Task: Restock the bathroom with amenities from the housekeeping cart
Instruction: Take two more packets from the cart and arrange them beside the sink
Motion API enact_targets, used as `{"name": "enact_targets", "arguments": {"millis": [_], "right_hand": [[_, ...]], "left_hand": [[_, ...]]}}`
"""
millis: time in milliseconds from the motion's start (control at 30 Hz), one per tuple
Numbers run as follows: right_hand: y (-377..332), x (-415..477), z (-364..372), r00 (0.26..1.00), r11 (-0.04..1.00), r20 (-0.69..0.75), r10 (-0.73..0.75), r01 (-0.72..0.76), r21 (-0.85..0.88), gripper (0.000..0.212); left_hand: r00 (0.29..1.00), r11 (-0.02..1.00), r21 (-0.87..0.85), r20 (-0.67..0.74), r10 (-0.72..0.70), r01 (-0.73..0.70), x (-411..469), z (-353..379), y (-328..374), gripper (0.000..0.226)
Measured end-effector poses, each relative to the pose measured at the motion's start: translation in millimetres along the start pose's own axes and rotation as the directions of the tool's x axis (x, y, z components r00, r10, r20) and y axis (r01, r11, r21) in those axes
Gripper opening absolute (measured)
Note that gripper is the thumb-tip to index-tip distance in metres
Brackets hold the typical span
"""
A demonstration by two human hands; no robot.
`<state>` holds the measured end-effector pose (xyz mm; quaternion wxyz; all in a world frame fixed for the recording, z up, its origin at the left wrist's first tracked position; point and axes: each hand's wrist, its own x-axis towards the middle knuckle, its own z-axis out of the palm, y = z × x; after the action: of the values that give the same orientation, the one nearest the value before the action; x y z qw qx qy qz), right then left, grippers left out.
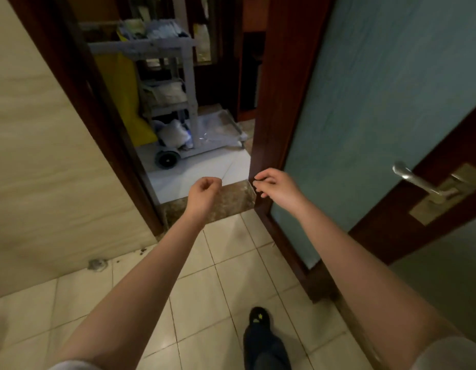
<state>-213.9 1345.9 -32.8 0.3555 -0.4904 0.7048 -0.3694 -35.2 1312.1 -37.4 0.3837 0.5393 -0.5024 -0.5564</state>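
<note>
- The bathroom door (365, 89) fills our right side: frosted blue glass in dark wood, swung wide open, so nothing blocks the way out.
- Through the doorway we see the housekeeping cart (187, 84), parked just outside on the white tiles and well apart from us. A yellow bag (119, 84) hangs on its left side.
- The amenities (157, 32) sit on the cart's top tray and lower shelves. They're packets and bundles, too blurred for us to name.
- We're standing on the beige floor tiles (231, 276) inside the bathroom, one dark shoe (258, 329) forward, short of the marble threshold (226, 202).
- Our left hand (203, 193) is raised ahead of us, fingers (213, 181) curled into a fist around nothing.
- Our right hand (278, 185) hovers near the door's edge, fingers (259, 186) half-curled and slightly apart, with nothing in them that we can make out.
- Our read: both hands are empty and the supplies are all out there, so nothing here shows any restocking done. Reaching the cart, picking items and carrying them in all appear to lie ahead.
</note>
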Motion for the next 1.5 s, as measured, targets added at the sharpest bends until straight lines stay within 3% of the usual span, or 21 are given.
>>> {"name": "enact_targets", "arguments": {"millis": [367,800,867,1000,1167,1500], "right_hand": [[-60,260,5,0.978,0.994,0.189,-0.089,0.077,0.073,0.01],[-157,543,70,0.96,0.98,0.214,-0.183,0.161,0.114,0.005],[-175,590,88,0.957,0.979,0.21,-0.199,0.183,0.094,0.015],[-212,682,118,0.958,0.972,0.168,-0.232,0.224,0.066,0.008],[-257,773,138,0.957,0.972,0.172,-0.232,0.225,0.059,0.018],[-318,973,184,0.909,0.949,0.272,-0.317,0.304,0.087,0.013]], "left_hand": [[0.981,0.998,0.057,-0.196,0.017,-0.006,229,6,70,0.013],[0.945,0.994,0.044,-0.308,0.112,-0.104,500,-44,140,0.005],[0.945,0.992,0.052,-0.302,0.129,-0.119,552,-59,147,0.006],[0.932,0.992,0.044,-0.341,0.123,-0.115,651,-92,175,0.007],[0.939,0.996,0.027,-0.331,0.092,-0.088,751,-117,208,0.009],[0.901,0.993,0.093,-0.42,0.11,-0.078,954,-165,256,0.011]]}}
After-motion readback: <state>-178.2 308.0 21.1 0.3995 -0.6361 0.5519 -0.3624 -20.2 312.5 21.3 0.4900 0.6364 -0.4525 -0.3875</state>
